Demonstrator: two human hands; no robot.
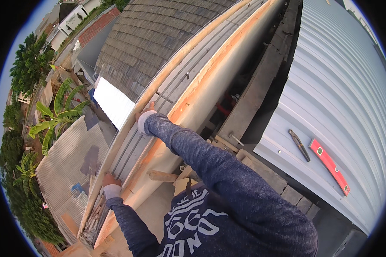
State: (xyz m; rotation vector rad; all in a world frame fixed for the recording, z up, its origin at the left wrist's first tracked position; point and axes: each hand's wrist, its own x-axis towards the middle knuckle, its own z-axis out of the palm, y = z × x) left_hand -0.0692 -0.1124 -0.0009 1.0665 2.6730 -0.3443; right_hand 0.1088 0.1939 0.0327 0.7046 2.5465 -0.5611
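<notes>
A long wooden formwork board (pixel 166 72) runs along the far side of a narrow trough. My right hand (pixel 146 111) grips this board near the middle of the view, with its fingers partly hidden over the edge. Lower left, my left hand (pixel 110 180) is closed on the same board. Steel reinforcing bars (pixel 135 146) lie lengthwise in the trough, over grey blocks. Between the trough and my body stands the near formwork board (pixel 227 50), its raw wooden top edge facing up.
On the right, a corrugated metal roof (pixel 330 73) carries pliers (pixel 299 145) and a red spirit level (pixel 330 167). A deep gap beside a wooden plank (pixel 257 92) shows part of a person (pixel 231 102) below. Tiled roofs (pixel 146 38) lie beyond the far board.
</notes>
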